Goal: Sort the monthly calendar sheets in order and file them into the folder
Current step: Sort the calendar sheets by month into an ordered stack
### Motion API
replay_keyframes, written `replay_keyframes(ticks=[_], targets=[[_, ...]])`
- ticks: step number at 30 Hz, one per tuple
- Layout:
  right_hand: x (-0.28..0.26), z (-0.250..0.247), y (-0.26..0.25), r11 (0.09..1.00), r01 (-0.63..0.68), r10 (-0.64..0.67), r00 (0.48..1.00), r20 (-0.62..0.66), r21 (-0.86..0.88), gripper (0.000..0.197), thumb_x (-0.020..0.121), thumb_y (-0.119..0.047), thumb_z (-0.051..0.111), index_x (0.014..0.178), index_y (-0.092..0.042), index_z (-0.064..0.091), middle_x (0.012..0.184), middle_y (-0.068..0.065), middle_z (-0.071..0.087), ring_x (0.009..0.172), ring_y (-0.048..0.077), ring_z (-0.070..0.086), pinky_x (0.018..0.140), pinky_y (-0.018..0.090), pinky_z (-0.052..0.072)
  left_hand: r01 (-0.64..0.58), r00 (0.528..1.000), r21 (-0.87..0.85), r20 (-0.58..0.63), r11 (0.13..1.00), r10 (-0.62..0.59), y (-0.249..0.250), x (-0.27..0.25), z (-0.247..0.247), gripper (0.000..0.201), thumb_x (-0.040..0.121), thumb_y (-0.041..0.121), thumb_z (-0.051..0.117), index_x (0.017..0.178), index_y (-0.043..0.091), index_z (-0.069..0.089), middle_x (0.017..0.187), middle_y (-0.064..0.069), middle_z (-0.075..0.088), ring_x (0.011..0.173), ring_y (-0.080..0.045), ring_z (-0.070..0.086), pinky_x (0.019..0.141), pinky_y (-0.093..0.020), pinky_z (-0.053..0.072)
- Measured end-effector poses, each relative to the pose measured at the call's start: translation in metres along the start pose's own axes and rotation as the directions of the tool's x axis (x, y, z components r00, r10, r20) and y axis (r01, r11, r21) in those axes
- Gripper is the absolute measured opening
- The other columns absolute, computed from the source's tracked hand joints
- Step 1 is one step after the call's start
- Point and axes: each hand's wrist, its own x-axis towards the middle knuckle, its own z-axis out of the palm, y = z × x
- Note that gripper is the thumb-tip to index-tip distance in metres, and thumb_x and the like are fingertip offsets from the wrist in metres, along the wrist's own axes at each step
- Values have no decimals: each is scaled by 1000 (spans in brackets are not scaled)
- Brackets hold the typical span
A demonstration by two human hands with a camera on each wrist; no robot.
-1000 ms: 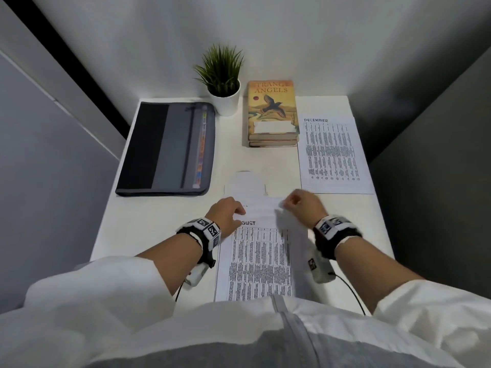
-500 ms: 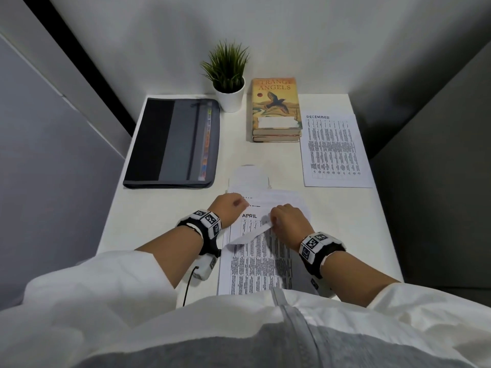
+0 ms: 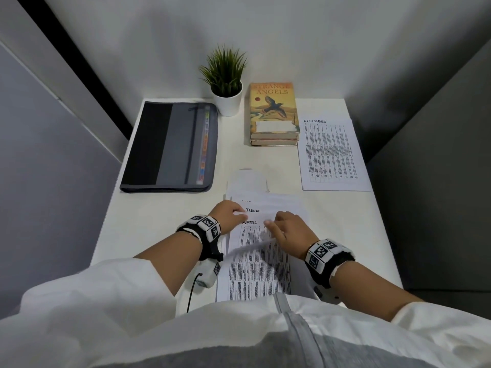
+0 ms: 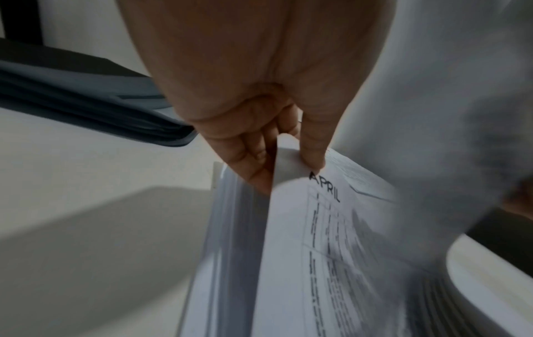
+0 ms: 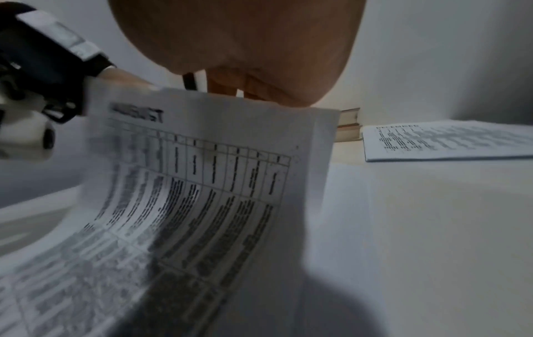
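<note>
A stack of calendar sheets [image 3: 255, 274] lies at the desk's near edge, fanned so the headings APRIL [image 3: 249, 222] and JUNE [image 3: 252, 210] show. My left hand [image 3: 243, 212] pinches the top-left corner of the APRIL sheet [image 4: 326, 189] between thumb and fingers [image 4: 313, 157]. My right hand [image 3: 268, 223] holds the AUGUST sheet [image 5: 202, 182] by its top edge, lifted and curled off the stack. A DECEMBER sheet [image 3: 329, 152] lies alone at the right. The grey zipped folder [image 3: 170, 144] lies closed at the back left.
A potted plant [image 3: 225, 83] and a pile of books [image 3: 273, 112] stand along the back wall between folder and DECEMBER sheet [image 5: 447, 141]. Walls close the white desk [image 3: 164, 216] in on three sides. Bare desk shows left of the stack.
My right hand has peeled the AUGUST sheet up off the stack and drawn it toward me. APRIL came into view, then JUNE above it. My left hand stayed at the corner.
</note>
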Motion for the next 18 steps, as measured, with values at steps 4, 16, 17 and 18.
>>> replay_keyframes(ticks=[4,16,17,18], targets=[[6,-1,4,992,-127,126,992,10,13,17,92,-28,51,93,-15,62,91,1,55,77,24,57,72,35,47,28,1000,-15,7,1000,-28,-2,1,1,9,85,25,71,84,17,70,84,6,65,82,-9,59,67,-19,40],[3,-1,11,998,-46,46,999,-14,-36,15,90,-19,50,88,-13,63,94,3,56,88,21,44,78,35,40,54,997,-15,53,998,-53,-1,2,4,33,81,40,75,96,12,68,104,0,67,99,-15,60,83,-28,44],[3,-2,10,998,-52,51,998,-20,-32,16,92,-19,48,81,-13,58,86,2,55,84,21,43,74,34,38,59,997,-27,59,998,-58,-1,3,3,36,84,45,70,98,12,69,105,0,67,99,-15,60,84,-29,45],[3,-2,10,998,-58,58,998,-31,-17,22,94,-19,47,73,-14,52,77,1,52,79,20,42,70,34,35,69,996,-40,61,997,-66,-1,3,2,38,87,47,65,100,12,69,106,1,67,100,-15,60,85,-29,44]])
